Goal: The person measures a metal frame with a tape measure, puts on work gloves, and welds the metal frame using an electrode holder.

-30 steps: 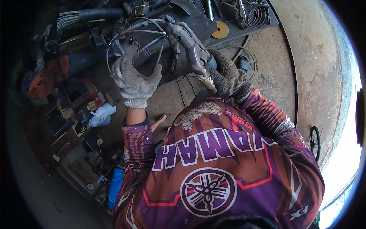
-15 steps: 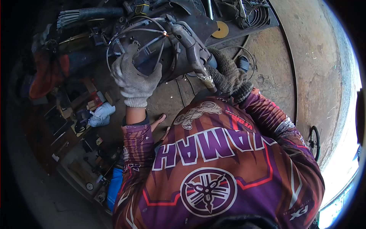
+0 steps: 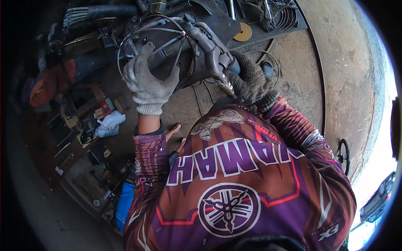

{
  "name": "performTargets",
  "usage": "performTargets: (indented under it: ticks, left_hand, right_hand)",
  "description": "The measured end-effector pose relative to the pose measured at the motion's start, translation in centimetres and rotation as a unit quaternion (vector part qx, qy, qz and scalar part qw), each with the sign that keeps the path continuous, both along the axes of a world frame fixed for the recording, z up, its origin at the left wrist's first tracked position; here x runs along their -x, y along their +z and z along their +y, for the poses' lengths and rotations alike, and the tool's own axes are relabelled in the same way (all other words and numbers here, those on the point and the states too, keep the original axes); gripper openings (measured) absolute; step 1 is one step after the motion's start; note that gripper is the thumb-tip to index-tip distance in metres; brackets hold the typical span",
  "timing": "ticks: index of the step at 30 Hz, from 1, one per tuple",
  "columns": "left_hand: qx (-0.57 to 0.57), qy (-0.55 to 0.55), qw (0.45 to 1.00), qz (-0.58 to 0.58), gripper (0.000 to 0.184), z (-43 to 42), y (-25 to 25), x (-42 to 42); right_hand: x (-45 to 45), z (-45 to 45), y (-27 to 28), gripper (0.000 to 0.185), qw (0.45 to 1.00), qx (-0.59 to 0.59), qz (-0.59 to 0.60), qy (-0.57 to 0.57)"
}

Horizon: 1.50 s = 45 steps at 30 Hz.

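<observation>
My left hand (image 3: 151, 81), in a pale knitted glove, grips the near side of a round frame of bent metal rods (image 3: 179, 52), its thumb and forefinger wide apart. My right hand (image 3: 251, 79), in a darker grey glove, is wrapped around the rear of a grey metal hand tool (image 3: 206, 42); its exact kind I cannot make out. The tool's far end lies against the frame's upper right, where a small bright spot shows at a rod joint. The right fingers are partly hidden behind the tool.
A dark metal workbench (image 3: 226, 29) carries a tan disc (image 3: 243, 32), a yellow-and-black tape measure (image 3: 158, 7) and a bundle of rods (image 3: 76, 19). A cable (image 3: 274, 54) loops on the floor at right. Boxes and a white cloth bag (image 3: 110, 124) lie at left.
The orange glow at the rod joint has shrunk to a small spot. The tool has shifted slightly right and down. Both hands keep nearly the same place. A car has come into view at far right.
</observation>
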<state>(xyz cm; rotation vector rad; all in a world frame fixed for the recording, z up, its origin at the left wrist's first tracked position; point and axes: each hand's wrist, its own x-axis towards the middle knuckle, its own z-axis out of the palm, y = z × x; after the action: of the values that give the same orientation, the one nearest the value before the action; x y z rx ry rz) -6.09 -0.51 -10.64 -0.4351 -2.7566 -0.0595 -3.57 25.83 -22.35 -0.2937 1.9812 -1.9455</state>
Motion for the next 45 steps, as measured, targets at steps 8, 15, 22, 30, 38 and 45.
performTargets:
  ticks: [8, 15, 22, 30, 38, 45]
  left_hand:
    - [0.013, -0.02, 0.999, 0.023, 0.071, 0.8, 0.8, 0.0]
    - [-0.039, -0.009, 0.999, -0.01, 0.073, -1.9, -2.6, -0.6]
    - [0.015, -0.005, 1.0, 0.025, 0.068, 0.5, 0.4, -0.2]
    - [0.022, -0.001, 1.0, 0.02, 0.072, 0.4, 0.2, -0.2]
    - [0.023, -0.014, 1.0, 0.014, 0.071, 0.8, 0.8, 0.0]
    - [0.016, -0.024, 1.0, 0.01, 0.071, 0.8, 0.9, 0.1]
  right_hand:
    - [0.5, 0.7, 1.2, 0.066, 0.973, 0.124, -0.19, 0.034]
    - [0.5, 0.2, -0.3, 0.06, 0.975, 0.151, -0.157, 0.033]
    - [0.6, 0.6, -0.7, 0.06, 0.993, 0.091, -0.058, -0.037]
    - [0.0, 0.8, -1.8, 0.065, 0.998, 0.037, -0.051, -0.021]
    - [-0.3, 0.1, -2.4, 0.062, 0.999, 0.028, -0.039, -0.019]
    - [-0.1, -0.1, -2.2, 0.067, 0.999, 0.021, -0.029, -0.003]
